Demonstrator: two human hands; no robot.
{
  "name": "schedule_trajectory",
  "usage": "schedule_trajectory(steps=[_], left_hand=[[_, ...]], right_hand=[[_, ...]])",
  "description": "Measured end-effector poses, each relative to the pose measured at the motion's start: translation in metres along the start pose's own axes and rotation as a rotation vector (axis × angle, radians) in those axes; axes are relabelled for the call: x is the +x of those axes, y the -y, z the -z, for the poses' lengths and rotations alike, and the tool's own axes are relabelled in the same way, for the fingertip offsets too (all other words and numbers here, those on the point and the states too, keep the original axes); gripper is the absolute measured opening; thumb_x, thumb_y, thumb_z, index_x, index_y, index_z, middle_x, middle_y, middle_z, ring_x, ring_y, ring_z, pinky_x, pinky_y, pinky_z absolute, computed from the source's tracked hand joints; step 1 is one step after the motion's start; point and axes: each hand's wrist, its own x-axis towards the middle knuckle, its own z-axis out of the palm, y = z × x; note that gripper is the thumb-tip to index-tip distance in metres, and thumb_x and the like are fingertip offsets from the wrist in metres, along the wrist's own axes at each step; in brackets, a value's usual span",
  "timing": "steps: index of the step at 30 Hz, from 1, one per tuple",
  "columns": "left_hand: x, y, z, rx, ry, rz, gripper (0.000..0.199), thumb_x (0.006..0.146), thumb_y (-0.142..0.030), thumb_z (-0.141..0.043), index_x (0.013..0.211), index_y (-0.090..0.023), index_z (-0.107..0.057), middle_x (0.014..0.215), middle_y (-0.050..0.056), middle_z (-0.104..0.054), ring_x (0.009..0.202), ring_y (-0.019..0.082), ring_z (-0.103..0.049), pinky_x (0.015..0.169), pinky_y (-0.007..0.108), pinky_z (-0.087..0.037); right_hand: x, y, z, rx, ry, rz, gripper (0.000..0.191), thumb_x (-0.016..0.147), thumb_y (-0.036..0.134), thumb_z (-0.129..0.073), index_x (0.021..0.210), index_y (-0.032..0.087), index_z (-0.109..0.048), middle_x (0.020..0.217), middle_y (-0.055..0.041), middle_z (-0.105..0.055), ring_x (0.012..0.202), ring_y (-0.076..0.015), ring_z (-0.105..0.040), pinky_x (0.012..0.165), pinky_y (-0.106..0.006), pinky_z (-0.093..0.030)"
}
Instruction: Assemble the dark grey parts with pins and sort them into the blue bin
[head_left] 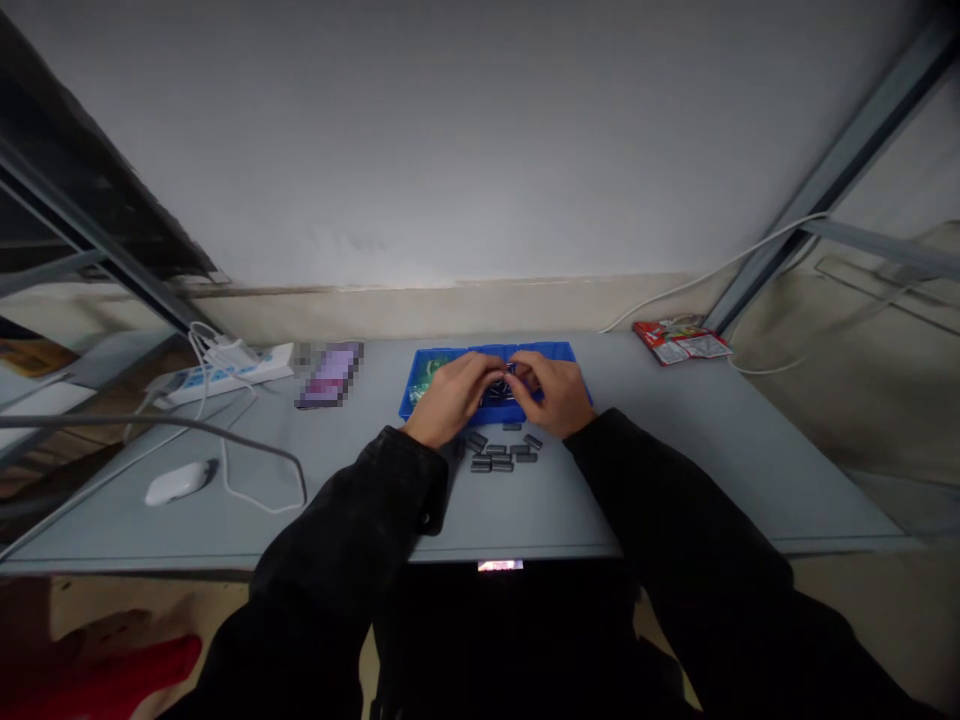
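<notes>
My left hand (453,396) and my right hand (558,393) meet above a blue compartment tray (551,350). Both hands have curled fingers, with the fingertips pinched close together. Whatever they hold between them is too small and too hidden to name. Under the fingers, the tray's middle section holds small dark pieces with shiny ends, partly covered by my hands. Clear greenish plastic (424,380) fills the left section. Several short dark grey cylinders (501,458) lie loose on the table just in front of the tray.
The grey table (675,460) backs onto a wall. A white power strip (232,375) with cables, a phone with a blurred screen (330,375) and a white earbud case (178,483) are at the left. A red packet (681,341) lies at the back right beside a metal frame post.
</notes>
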Motion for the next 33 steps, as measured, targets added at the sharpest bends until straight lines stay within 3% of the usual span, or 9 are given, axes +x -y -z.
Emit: schedule_trajectory(steps=[9, 19, 33], left_hand=[[-0.012, 0.002, -0.002, -0.008, -0.166, 0.011, 0.012, 0.104, -0.024, -0.057, 0.109, -0.018, -0.066, 0.098, 0.006, -0.072, 0.091, 0.017, -0.068, 0.083, 0.033, -0.056], [-0.021, -0.007, -0.008, -0.041, -0.163, 0.133, 0.014, 0.102, -0.029, -0.061, 0.107, -0.018, -0.068, 0.096, 0.005, -0.074, 0.084, 0.015, -0.069, 0.081, 0.031, -0.058], [-0.023, -0.009, -0.010, -0.079, -0.186, 0.180, 0.015, 0.101, -0.030, -0.063, 0.105, -0.018, -0.069, 0.095, 0.004, -0.074, 0.076, 0.013, -0.067, 0.078, 0.028, -0.057]], right_hand=[[-0.002, 0.001, -0.004, -0.056, 0.098, 0.002, 0.017, 0.102, 0.026, -0.054, 0.114, 0.017, -0.061, 0.090, -0.0036, -0.072, 0.067, -0.0137, -0.063, 0.065, -0.029, -0.049], [-0.005, -0.005, -0.006, -0.048, 0.141, 0.014, 0.023, 0.108, 0.025, -0.043, 0.115, 0.017, -0.063, 0.098, -0.0056, -0.072, 0.084, -0.0163, -0.067, 0.076, -0.029, -0.051], [-0.006, -0.005, -0.008, -0.056, 0.154, 0.014, 0.024, 0.108, 0.025, -0.042, 0.114, 0.017, -0.064, 0.100, -0.0074, -0.074, 0.085, -0.0170, -0.069, 0.077, -0.029, -0.051]])
